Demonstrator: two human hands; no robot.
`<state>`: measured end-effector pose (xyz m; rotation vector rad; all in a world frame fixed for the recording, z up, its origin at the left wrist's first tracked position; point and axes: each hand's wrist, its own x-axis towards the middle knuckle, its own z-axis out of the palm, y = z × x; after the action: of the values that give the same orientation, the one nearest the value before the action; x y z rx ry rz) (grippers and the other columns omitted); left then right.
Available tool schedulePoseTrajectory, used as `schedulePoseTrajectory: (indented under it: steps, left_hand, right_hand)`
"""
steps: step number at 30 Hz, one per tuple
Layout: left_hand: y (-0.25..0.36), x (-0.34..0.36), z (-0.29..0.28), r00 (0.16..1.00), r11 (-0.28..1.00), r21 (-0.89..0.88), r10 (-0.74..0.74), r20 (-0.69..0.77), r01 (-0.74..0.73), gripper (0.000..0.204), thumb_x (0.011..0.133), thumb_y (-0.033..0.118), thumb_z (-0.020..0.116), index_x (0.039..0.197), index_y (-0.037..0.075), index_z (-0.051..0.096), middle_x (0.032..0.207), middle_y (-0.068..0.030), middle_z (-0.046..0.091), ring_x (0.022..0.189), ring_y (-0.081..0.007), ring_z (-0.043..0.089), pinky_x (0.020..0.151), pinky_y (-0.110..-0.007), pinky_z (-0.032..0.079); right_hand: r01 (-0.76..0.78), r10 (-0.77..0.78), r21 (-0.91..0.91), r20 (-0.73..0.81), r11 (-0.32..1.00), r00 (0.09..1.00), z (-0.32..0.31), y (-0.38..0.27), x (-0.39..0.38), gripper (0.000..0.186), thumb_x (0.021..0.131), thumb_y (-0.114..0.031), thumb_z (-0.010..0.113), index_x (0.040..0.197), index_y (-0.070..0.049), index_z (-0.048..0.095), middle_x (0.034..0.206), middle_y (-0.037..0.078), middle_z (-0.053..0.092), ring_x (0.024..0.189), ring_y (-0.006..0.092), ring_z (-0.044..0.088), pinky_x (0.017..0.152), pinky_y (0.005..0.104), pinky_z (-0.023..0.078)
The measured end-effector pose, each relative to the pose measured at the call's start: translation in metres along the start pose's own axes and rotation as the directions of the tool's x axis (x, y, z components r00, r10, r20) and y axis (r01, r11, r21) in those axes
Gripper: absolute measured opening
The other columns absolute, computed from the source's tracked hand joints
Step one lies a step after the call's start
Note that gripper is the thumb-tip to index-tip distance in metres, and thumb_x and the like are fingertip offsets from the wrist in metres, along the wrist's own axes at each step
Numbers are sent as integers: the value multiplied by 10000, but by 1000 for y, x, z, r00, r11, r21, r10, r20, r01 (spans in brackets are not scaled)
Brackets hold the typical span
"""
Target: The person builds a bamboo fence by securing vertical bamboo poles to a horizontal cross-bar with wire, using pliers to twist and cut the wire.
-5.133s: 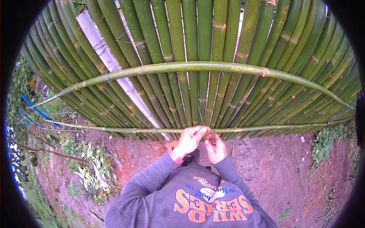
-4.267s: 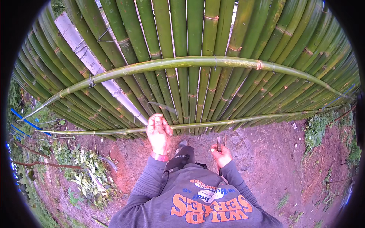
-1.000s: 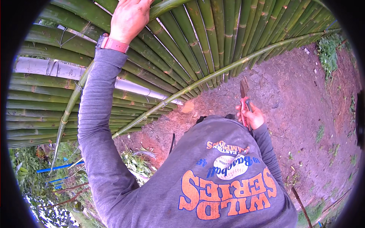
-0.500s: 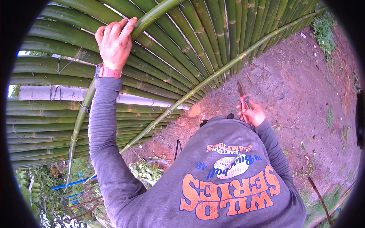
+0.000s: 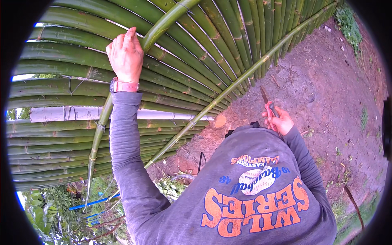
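My left hand (image 5: 125,59), with a watch on its wrist, is raised against a fence of upright green bamboo poles (image 5: 77,65). Its fingers are bunched together beside the end of a thick bamboo rail (image 5: 165,26); what they pinch, if anything, is hidden. Below this hand a thinner bamboo rail (image 5: 100,122) carries on across the poles. In my right hand (image 5: 282,121), held low by my body, is a pair of pliers (image 5: 269,107) with red and dark handles. The pliers' brown jaws point away from me over the ground.
Another long bamboo rail (image 5: 222,94) crosses the fence near its foot. A whitish pipe-like pole (image 5: 53,114) stands among the bamboo. Bare damp soil (image 5: 318,94) spreads to the right, with a thin stick (image 5: 354,206) at lower right. Leafy plants (image 5: 47,212) grow at lower left.
The whole view has shifted slightly, so the fence appears lower and farther right. My left fingers, spread at the rail's end before, are now bunched together. The pliers stay in my right hand.
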<state>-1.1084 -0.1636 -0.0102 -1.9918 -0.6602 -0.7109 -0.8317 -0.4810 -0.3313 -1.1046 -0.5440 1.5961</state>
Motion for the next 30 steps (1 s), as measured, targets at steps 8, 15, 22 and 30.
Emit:
schedulePoseTrajectory:
  steps: [8,15,22,30]
  left_hand:
    - [3,-8,1,981,993,-101,-79,-175,62,272,865,125,698,1124,206,727,895,-3,675,778,-220,619,739,-348,487]
    - [3,-14,-24,995,951,-292,98,-34,-103,370,848,-18,667,1175,152,700,1082,-76,676,988,-242,649,858,-347,530]
    - [-10,-11,-37,968,939,-336,153,197,-80,437,843,-42,616,1241,136,648,1116,-113,656,1003,-296,654,850,-365,547]
    - [15,-4,-22,988,953,-300,75,138,-31,508,787,-47,637,1246,171,658,1043,-84,659,907,-267,669,766,-360,567]
  right_hand:
    - [23,-23,2,26,1000,999,-4,0,2,524,848,-13,579,1345,50,429,1121,85,645,800,126,624,638,250,525]
    - [3,-3,-1,-4,1000,1000,-10,3,4,517,859,-26,589,1349,42,440,1113,84,648,792,127,626,639,246,518]
    - [-26,27,-45,22,999,999,-7,-6,7,510,836,37,523,1343,14,463,1125,83,635,793,132,618,669,254,507]
    - [-15,25,-142,69,990,997,-4,-13,5,495,852,9,560,1341,3,481,1125,57,637,784,103,609,669,238,488]
